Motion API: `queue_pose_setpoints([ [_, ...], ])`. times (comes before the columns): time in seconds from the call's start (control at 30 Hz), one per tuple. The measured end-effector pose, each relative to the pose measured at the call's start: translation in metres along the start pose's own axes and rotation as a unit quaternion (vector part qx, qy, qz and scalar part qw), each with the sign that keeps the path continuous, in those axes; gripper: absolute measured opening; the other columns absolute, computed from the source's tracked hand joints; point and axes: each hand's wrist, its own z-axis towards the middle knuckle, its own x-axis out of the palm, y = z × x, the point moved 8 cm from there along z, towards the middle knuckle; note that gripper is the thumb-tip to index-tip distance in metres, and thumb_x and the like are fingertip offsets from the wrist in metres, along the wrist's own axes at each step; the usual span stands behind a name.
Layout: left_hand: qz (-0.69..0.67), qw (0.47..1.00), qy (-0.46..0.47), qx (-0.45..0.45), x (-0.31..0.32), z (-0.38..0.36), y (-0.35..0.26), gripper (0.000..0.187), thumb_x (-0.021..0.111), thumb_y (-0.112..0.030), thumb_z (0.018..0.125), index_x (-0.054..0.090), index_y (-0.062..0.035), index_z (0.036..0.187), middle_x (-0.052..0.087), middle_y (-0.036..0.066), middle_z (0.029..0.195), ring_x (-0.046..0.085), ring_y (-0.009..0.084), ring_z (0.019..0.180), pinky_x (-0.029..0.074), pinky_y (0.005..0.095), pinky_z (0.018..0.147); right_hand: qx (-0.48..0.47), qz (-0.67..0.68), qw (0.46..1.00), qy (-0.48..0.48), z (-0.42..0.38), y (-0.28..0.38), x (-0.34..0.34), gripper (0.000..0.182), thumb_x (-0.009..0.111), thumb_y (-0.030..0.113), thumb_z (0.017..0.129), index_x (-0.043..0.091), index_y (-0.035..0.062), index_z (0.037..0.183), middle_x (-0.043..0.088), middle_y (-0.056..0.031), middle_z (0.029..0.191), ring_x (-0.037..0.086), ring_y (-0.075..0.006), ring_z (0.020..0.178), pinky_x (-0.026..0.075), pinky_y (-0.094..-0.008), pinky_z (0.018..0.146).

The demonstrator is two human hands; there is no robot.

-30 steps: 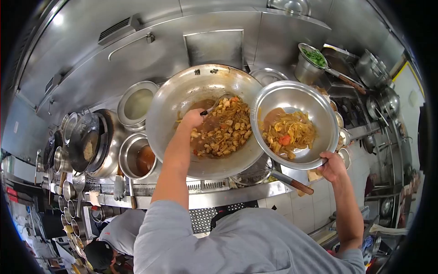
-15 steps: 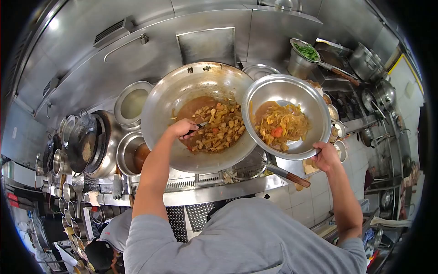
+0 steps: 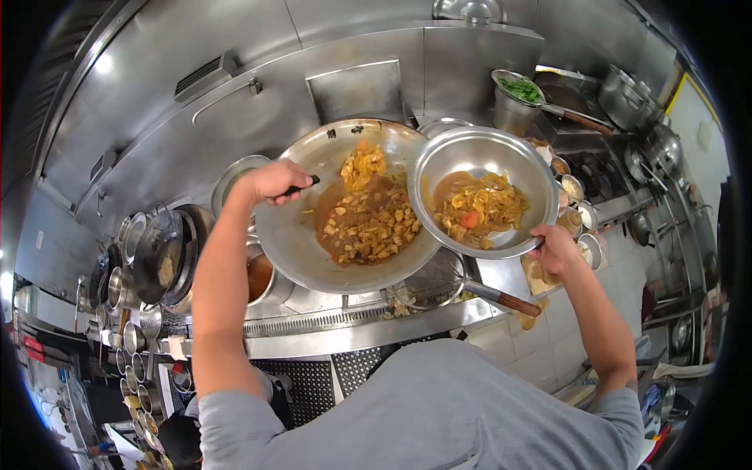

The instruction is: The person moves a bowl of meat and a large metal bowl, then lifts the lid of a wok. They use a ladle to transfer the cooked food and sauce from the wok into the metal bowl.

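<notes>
My left hand (image 3: pixel 276 182) is closed around the black handle (image 3: pixel 302 186) of a ladle over the left side of a big steel wok (image 3: pixel 291 239). The ladle's head is hidden, apparently beneath a heap of yellow-brown food (image 3: pixel 363 164) raised near the wok's far side. Saucy chunks of stew (image 3: pixel 372 231) cover the wok's bottom. With fingers under and thumb on the rim, my right hand (image 3: pixel 554 249) grips a steel bowl (image 3: pixel 462 150) overlapping the wok's right edge. Inside the bowl lie sauce, yellowish strips and a red piece (image 3: pixel 470 220).
A wire strainer (image 3: pixel 427 283) with a wooden handle rests in front of the wok. To the left stand a pot of brown liquid (image 3: pixel 258 276) and stacked dark pans (image 3: pixel 160 262). A pot of greens (image 3: pixel 517 110) is at back right. Another person (image 3: pixel 176 439) is at lower left.
My left hand has moved left and away from me, lifting a heap of food toward the wok's far side. The bowl in my right hand has shifted slightly; the view has turned a little.
</notes>
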Motion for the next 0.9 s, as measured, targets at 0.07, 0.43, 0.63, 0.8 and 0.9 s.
queue_pose_setpoints([
  [0.07,0.019,1.0,0.007,0.015,-0.003,-0.013,-0.031,0.018,0.053,-0.025,0.092,0.059,-0.008,0.088,0.05,-0.004,0.06,0.039,0.0036,0.039,0.027,0.022,0.034,-0.003,0.02,1.0,-0.005,0.001,0.0,0.002,0.017,0.048,0.005,0.087,0.05,-0.0019,0.103,0.06,-0.0097,0.087,0.063,-0.0197,0.069,0.055,-0.0321,0.056],
  [0.43,0.294,0.938,0.005,0.183,0.138,0.054,-0.135,0.026,0.057,-0.026,0.088,0.064,-0.0019,0.095,0.06,0.009,0.069,0.058,0.0166,0.054,0.045,0.0311,0.045,0.006,0.003,1.0,-0.003,-0.008,0.0,0.007,0.023,0.048,0.004,0.088,0.05,-0.0023,0.109,0.062,-0.0125,0.098,0.066,-0.0221,0.08,0.058,-0.036,0.065],
  [0.63,0.547,0.743,-0.258,0.286,0.178,-0.002,-0.161,0.041,0.053,-0.008,0.08,0.054,-0.0032,0.12,0.063,0.018,0.097,0.067,0.0312,0.075,0.055,0.0399,0.064,0.017,0.006,1.0,-0.018,-0.008,-0.004,0.004,0.025,0.048,0.004,0.088,0.049,-0.0022,0.112,0.061,-0.0117,0.1,0.065,-0.0214,0.081,0.058,-0.0345,0.067],
  [0.8,0.43,0.808,-0.312,0.255,0.115,-0.044,-0.125,0.036,0.052,-0.015,0.087,0.052,-0.0056,0.122,0.063,0.021,0.1,0.065,0.0378,0.081,0.053,0.0463,0.074,0.022,0.014,0.999,-0.029,-0.016,-0.005,0.009,0.025,0.048,0.004,0.087,0.049,-0.0013,0.112,0.061,-0.0109,0.1,0.065,-0.0205,0.081,0.058,-0.0342,0.067],
  [0.9,0.349,0.861,-0.338,0.152,0.071,-0.059,-0.077,0.033,0.052,-0.023,0.09,0.053,-0.0058,0.118,0.065,0.023,0.097,0.064,0.0403,0.086,0.05,0.0497,0.078,0.006,0.025,0.999,-0.024,-0.013,-0.005,0.007,0.025,0.049,0.003,0.086,0.049,-0.0026,0.111,0.061,-0.0124,0.101,0.065,-0.0212,0.081,0.058,-0.0349,0.067],
])
